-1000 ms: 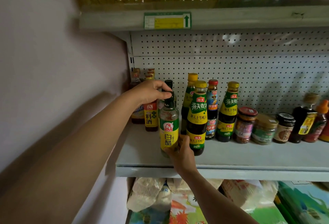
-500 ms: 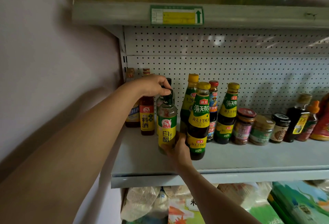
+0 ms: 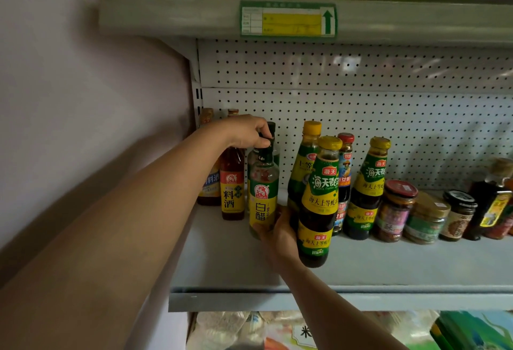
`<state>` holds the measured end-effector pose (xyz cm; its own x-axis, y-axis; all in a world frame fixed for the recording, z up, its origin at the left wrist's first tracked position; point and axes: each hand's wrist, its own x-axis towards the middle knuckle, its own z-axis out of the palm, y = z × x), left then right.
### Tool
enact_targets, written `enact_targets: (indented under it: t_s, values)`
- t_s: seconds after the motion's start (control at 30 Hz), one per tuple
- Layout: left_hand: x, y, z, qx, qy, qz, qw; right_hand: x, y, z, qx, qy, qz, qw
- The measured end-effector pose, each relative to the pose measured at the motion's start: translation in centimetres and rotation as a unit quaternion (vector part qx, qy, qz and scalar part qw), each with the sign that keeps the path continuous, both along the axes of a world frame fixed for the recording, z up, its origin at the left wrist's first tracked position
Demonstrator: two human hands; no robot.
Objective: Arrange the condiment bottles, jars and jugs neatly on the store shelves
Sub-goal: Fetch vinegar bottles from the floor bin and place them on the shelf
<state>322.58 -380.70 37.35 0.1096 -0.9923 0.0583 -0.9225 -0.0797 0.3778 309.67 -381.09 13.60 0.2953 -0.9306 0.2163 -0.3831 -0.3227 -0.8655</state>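
The left hand (image 3: pixel 244 131) is reaching in from the lower left of the frame and gripping the dark cap of a white vinegar bottle (image 3: pixel 262 197), its fingers (image 3: pixel 263 134) curled down round the top. The right hand (image 3: pixel 279 234) is coming up from the bottom centre and cupping the base of the same bottle, fingers wrapped round its lower part where the yellow label ends. The bottle is standing upright near the left end of the grey shelf (image 3: pixel 388 263), a little left of the frame's centre, just beside a cooking wine bottle (image 3: pixel 232 187) with a red and yellow label on its left. Behind that, against the pegboard back panel (image 3: pixel 361 105), another cooking wine bottle with a blue label (image 3: pixel 209 183) is showing partly.

To the right of the hands, an oyster sauce bottle (image 3: pixel 319 202) with a yellow cap is standing closest to the shelf's front edge, touching or nearly touching the right hand. Two more like it are standing further back, and a slimmer bottle with a red cap (image 3: pixel 345 180) is sitting between them. Further right, a row of jars is lining the shelf: a red-lidded jar (image 3: pixel 394 210), a tan-lidded jar (image 3: pixel 426 219) and a black-lidded jar (image 3: pixel 458 215). A yellow and green price tag (image 3: pixel 288 19) is hanging on the edge of the shelf above.
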Motion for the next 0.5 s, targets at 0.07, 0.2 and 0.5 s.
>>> enact_targets:
  t_s: [0.07, 0.2, 0.5]
  values:
    - [0.1, -0.3, 0.1, 0.003, -0.017, 0.000, 1.000, 0.2, -0.2, -0.2, 0.005, -0.009, -0.009, 1.000]
    - [0.3, -0.8, 0.3, 0.008, -0.034, -0.002, 0.999, 0.6, -0.6, -0.6, -0.027, 0.034, -0.014, 0.999]
    - [1.0, -0.8, -0.5, -0.007, 0.002, -0.004, 1.000, 0.3, -0.4, 1.1, 0.036, -0.167, 0.057, 0.984]
